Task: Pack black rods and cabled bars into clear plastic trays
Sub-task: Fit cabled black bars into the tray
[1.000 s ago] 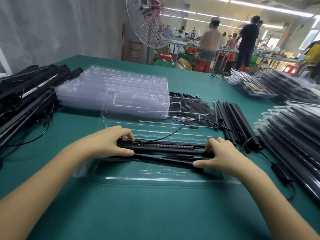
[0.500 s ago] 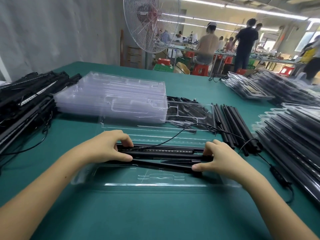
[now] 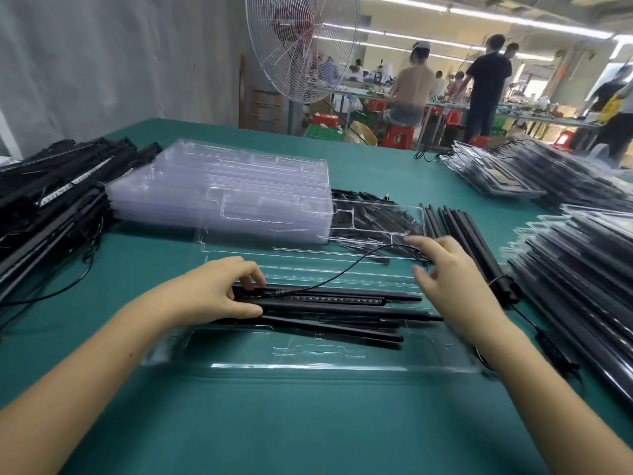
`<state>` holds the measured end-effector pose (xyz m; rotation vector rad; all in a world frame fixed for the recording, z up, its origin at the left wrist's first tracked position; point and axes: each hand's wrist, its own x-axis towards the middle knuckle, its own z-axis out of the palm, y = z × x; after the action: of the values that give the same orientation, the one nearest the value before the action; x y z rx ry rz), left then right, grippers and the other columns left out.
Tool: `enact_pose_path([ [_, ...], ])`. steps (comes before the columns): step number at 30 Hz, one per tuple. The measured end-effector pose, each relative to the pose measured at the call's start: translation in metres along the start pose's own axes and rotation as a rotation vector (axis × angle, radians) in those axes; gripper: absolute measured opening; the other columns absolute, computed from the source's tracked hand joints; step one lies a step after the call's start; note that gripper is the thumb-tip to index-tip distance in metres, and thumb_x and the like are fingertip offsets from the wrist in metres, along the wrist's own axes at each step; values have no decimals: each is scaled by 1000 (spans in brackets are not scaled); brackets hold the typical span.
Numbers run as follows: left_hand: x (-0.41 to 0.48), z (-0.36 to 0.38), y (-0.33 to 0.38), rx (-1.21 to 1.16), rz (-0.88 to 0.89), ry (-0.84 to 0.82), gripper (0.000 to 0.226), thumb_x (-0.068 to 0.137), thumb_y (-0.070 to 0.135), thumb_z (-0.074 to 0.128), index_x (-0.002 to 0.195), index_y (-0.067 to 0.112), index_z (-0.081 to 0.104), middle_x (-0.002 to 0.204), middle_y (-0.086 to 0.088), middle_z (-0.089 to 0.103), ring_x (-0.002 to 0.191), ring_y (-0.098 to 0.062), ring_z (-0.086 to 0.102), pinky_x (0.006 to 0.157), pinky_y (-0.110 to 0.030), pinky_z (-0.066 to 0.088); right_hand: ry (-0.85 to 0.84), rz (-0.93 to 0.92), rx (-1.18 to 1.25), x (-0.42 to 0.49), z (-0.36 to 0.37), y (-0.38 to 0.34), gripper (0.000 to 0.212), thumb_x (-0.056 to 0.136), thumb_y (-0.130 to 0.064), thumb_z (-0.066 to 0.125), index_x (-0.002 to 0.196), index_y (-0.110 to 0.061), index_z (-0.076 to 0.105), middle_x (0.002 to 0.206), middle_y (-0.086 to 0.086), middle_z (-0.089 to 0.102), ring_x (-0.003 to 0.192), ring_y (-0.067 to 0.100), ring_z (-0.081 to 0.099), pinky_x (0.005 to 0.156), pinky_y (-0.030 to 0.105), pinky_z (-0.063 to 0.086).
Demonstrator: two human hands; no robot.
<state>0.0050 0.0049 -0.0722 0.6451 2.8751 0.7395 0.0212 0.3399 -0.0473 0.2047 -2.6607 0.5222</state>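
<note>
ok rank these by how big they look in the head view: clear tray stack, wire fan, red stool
1. stack of clear plastic trays
2. round wire-caged fan, top cut off
3. red plastic stool, smallest, but far away

Plain grey wall (image 3: 120, 63) on the left. Big wire-cage fan (image 3: 301, 46) stands behind the teal-topped desk (image 3: 308, 423). Ceiling strip lights (image 3: 479, 32) run across the hall, with a bright window (image 3: 620, 53) far right. More desks (image 3: 565, 121) at the back, people (image 3: 486, 84) sitting and standing, red stools (image 3: 397, 137), green crates (image 3: 320, 130) on the floor
</note>
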Motion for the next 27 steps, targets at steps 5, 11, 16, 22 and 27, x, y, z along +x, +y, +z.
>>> enact_pose_path([
  [5, -1, 0, 1, 8, -16, -17, 40, 80, 44, 69, 111, 50, 44, 101, 21, 50, 71, -2, 53, 76, -21, 46, -92, -293, -420, 28, 17, -17, 46, 91, -34, 57, 136, -34, 47, 140, 10, 36, 119, 28, 38, 100, 39, 35],
  [11, -2, -1, 4, 47, 13, -41, 28, 83, 46, 65, 100, 55, 45, 100, 21, 48, 74, 0, 52, 78, -23, 46, -118, -339, -416, 34, 19, -16, 19, 94, -29, 54, 106, -18, 64, 120, 0, 57, 111, 24, 44, 88, 36, 33],
  [16, -3, -1, 6, 58, 35, -41, 26, 84, 45, 64, 96, 49, 41, 102, 19, 49, 73, -3, 52, 78, -27, 48, -255, -217, 90, 25, -8, -20, 13, 86, -21, 66, 77, -27, 59, 62, -10, 55, 56, 1, 48, 58, 16, 38],
  [22, -2, 0, 5, 60, 41, -55, 18, 85, 43, 64, 87, 45, 47, 101, 20, 47, 73, 2, 52, 72, -20, 43, -654, -111, -101, 12, -14, -8, 7, 79, -24, 72, 82, -26, 66, 69, -10, 54, 61, 0, 47, 55, 10, 38],
  [27, -2, -2, 4, 8, 21, -49, 31, 83, 43, 66, 95, 52, 39, 103, 22, 50, 71, 0, 53, 71, -19, 44, -543, -179, -220, 14, -2, -3, 6, 86, -13, 62, 88, -12, 67, 75, -12, 49, 75, 11, 49, 63, 16, 30],
])
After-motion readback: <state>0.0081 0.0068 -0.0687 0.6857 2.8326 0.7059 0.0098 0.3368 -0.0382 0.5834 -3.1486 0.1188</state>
